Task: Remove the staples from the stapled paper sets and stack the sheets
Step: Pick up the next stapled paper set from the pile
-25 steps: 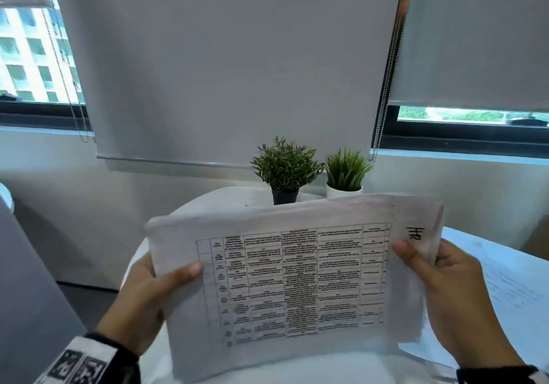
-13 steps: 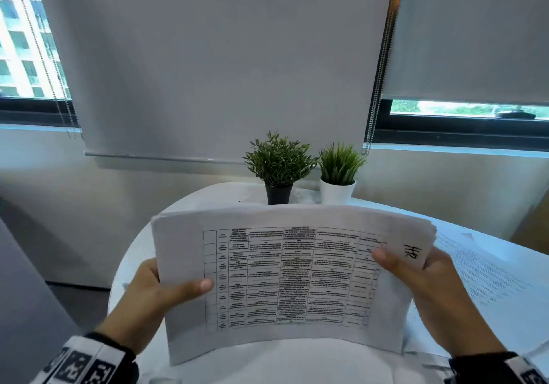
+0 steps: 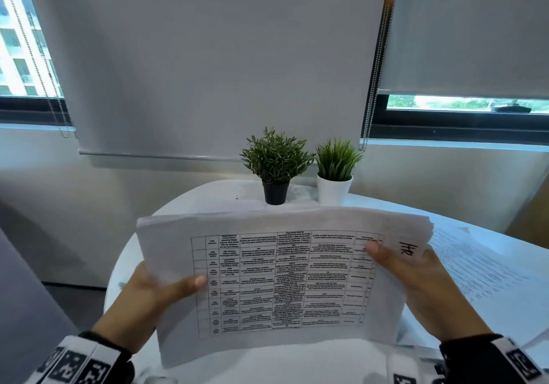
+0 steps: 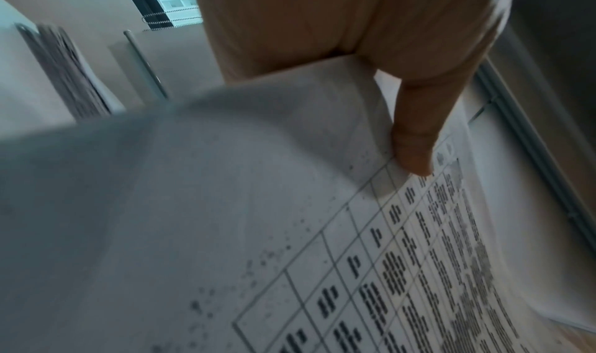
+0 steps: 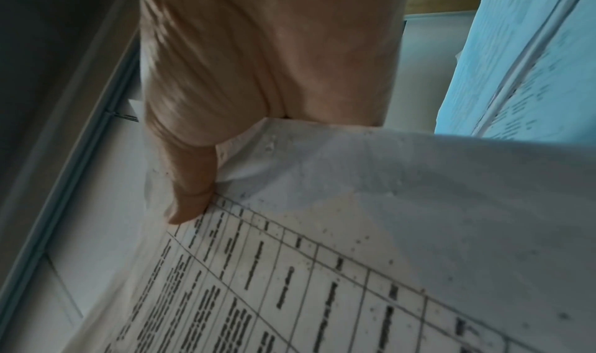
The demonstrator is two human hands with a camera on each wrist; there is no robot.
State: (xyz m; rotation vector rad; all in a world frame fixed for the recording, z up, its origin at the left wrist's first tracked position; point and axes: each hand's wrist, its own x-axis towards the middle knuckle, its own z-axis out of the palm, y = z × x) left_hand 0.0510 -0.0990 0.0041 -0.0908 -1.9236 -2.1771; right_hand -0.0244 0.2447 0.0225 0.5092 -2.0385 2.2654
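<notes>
A thick stack of printed sheets (image 3: 282, 282), its top page carrying a table and a handwritten mark at the right, stands tilted on its lower edge over the white table (image 3: 208, 199). My left hand (image 3: 154, 291) grips its left side, thumb on the front page and fingers hidden behind. My right hand (image 3: 413, 268) grips the right side the same way. In the left wrist view the left thumb (image 4: 416, 139) presses on the sheet (image 4: 290, 231). The right thumb (image 5: 190, 193) presses on the page (image 5: 354, 231) in the right wrist view. No staple is visible.
Two small potted plants, one in a black pot (image 3: 275, 192) and one in a white pot (image 3: 333, 190), stand at the table's far edge. Loose printed sheets (image 3: 475, 268) lie on the table to the right. Window blinds hang behind.
The stack has tipped back and come lower toward the table, held in both hands throughout. The camera view has dropped slightly.
</notes>
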